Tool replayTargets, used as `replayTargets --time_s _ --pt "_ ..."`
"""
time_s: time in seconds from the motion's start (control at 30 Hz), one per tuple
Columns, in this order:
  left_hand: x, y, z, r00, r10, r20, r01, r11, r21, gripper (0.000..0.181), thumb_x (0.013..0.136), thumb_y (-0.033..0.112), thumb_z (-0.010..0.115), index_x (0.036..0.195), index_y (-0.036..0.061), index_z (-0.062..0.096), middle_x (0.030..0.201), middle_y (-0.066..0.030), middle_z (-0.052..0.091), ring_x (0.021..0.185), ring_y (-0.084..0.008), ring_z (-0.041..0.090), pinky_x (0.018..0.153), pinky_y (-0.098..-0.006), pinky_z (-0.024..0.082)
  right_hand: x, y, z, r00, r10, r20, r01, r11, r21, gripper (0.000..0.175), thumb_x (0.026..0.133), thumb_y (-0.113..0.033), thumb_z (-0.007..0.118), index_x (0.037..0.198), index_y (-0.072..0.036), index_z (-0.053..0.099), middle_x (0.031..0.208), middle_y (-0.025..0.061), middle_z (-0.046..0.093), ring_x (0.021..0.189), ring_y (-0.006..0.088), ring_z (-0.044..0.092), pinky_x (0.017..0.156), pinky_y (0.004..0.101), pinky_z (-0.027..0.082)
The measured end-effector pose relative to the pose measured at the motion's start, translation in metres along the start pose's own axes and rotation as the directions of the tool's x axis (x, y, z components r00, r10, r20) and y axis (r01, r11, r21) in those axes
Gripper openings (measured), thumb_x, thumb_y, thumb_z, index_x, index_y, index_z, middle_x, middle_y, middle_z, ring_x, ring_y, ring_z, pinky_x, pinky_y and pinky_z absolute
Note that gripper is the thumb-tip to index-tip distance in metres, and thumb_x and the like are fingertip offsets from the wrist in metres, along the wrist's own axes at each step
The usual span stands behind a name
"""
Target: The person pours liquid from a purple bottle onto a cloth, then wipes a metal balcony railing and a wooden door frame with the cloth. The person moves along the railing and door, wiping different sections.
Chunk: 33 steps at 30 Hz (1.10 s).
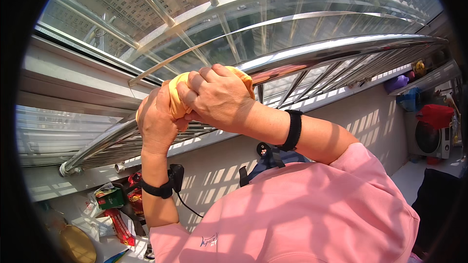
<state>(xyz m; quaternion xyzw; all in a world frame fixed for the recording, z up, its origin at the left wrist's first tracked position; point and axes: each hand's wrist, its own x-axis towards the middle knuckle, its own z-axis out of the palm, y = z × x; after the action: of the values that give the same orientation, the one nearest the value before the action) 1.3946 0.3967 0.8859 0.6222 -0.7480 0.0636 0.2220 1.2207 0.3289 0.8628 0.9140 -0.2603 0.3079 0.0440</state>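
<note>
A yellow cloth [178, 93] is wrapped over a shiny metal handrail [292, 55] at the corner of a window guard. My left hand [157, 118] grips the cloth from the left side, its fingers mostly hidden beneath the folds. Close against it, my right hand [219, 98] is curled over the cloth with its knuckles up. One end of the cloth shows beyond the right hand, against the rail. Both wrists wear black straps; a small black device [176, 177] with a cable sits at the left one.
Below the rail run thin metal bars [318, 80] above a pale ledge [219, 135]. Packets and boxes [111, 197] lie at lower left by a round golden object [76, 244]. A washing machine [427, 138] with a red cloth [435, 115] stands at right. Glass panes [248, 40] are in front.
</note>
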Motion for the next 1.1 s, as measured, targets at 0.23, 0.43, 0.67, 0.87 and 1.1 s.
replayTargets --time_s 0.23,0.43,0.67,0.87,1.1 --pt "-0.027 -0.037 -0.013 0.989 -0.14 0.038 0.137 0.988 0.064 0.069 0.049 0.004 0.08 0.115 0.0078 0.059 0.106 -0.0094 0.064 0.099 -0.0339 0.06 0.087 -0.0397 0.048 0.019 -0.032 0.03 0.981 -0.123 -0.149 0.128 0.991 0.024 0.04 0.078 -0.025 0.063 0.109 -0.001 0.06 0.088 0.0094 0.063 0.081 0.0241 0.06 0.073 0.0367 0.045" --pt "-0.02 -0.024 -0.016 0.98 -0.19 0.066 0.186 0.98 0.066 0.064 0.054 0.012 0.081 0.115 0.0084 0.061 0.109 -0.0113 0.064 0.101 -0.0347 0.061 0.088 -0.04 0.048 0.009 -0.01 0.012 0.986 -0.161 -0.044 0.162 0.987 0.019 0.047 0.085 -0.034 0.063 0.12 -0.002 0.058 0.093 0.0081 0.064 0.088 0.0242 0.064 0.078 0.0354 0.046" --pt "0.018 0.056 0.029 0.999 -0.036 0.03 0.033 0.996 0.087 0.068 0.065 0.034 0.085 0.121 0.0059 0.058 0.107 -0.0089 0.065 0.095 -0.0318 0.064 0.082 -0.0407 0.051 -0.045 0.077 -0.03 0.988 -0.149 -0.04 0.15 0.988 0.031 0.047 0.078 -0.045 0.074 0.112 -0.013 0.064 0.092 0.0047 0.064 0.088 0.0235 0.067 0.079 0.0345 0.053" --pt "0.057 0.114 0.067 0.999 0.05 -0.01 -0.049 0.993 0.107 0.071 0.056 0.033 0.088 0.116 0.0065 0.061 0.105 -0.0078 0.066 0.089 -0.0295 0.066 0.075 -0.0393 0.054 -0.088 0.141 -0.065 0.98 -0.174 -0.101 0.177 0.984 0.025 0.046 0.077 -0.038 0.075 0.114 -0.013 0.063 0.097 0.0032 0.065 0.088 0.0225 0.067 0.078 0.0353 0.054" --pt "0.056 0.111 0.06 0.988 0.081 -0.133 -0.072 0.995 0.071 0.067 0.054 0.033 0.087 0.111 0.0088 0.061 0.094 -0.0065 0.063 0.083 -0.0273 0.065 0.072 -0.0385 0.052 -0.069 0.123 -0.079 0.985 -0.149 -0.082 0.15 0.989 0.008 0.055 0.07 -0.04 0.079 0.114 -0.01 0.063 0.103 0.0085 0.065 0.093 0.0267 0.066 0.081 0.0368 0.053"
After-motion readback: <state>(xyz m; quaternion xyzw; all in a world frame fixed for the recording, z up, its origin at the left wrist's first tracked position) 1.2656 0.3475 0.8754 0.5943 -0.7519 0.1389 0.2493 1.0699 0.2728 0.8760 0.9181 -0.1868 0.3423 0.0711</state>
